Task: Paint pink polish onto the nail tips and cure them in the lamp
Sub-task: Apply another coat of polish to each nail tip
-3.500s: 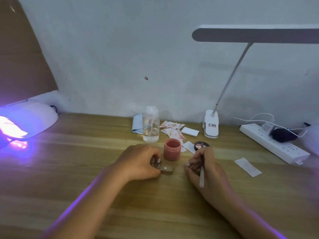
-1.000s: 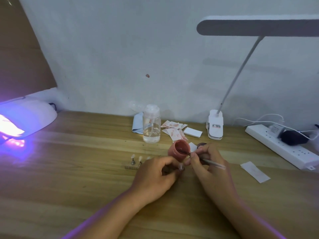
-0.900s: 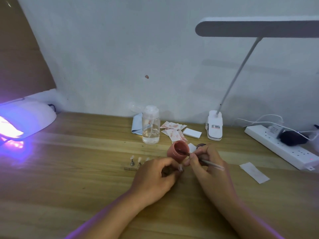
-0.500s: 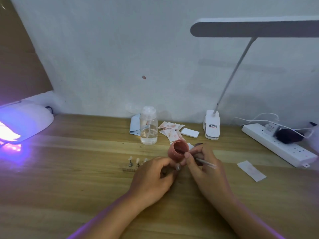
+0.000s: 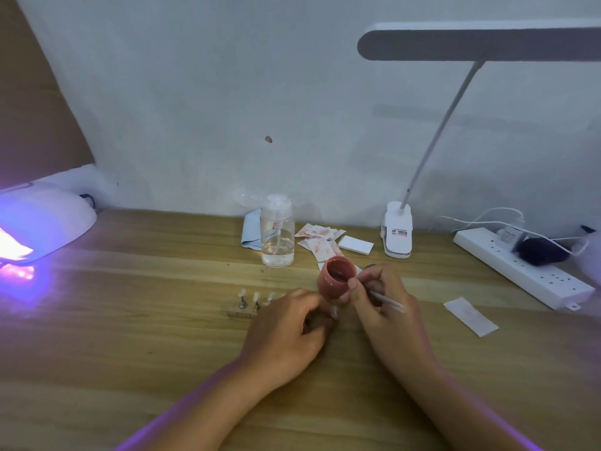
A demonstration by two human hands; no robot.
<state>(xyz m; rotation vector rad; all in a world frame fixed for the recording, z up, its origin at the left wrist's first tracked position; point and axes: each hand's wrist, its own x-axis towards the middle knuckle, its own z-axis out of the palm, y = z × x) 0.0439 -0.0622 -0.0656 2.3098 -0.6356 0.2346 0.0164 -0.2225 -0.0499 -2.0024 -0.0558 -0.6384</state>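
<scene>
- The left hand [image 5: 286, 333] is curled shut around the base of the pink polish jar [image 5: 335, 278], tipping its open mouth toward the person.
- The right hand [image 5: 380, 301] pinches a thin brush [image 5: 387, 301], whose tip reaches into the jar (the bristles are hidden inside).
- Just left of the hands, near the middle of the bench [image 5: 130, 336], 3 nail tips [image 5: 255, 297] stand upright on a small holder strip [image 5: 239, 314]; the left hand covers the strip's right end.
- The curing lamp [image 5: 35, 229] glows purple at the bench's left edge, well apart from the tips.
- Along the back edge stand a clear bottle [image 5: 277, 234], stained paper wipes [image 5: 320, 239] and a desk light [image 5: 398, 234].
- A power strip [image 5: 520, 268] lies toward the right edge.
</scene>
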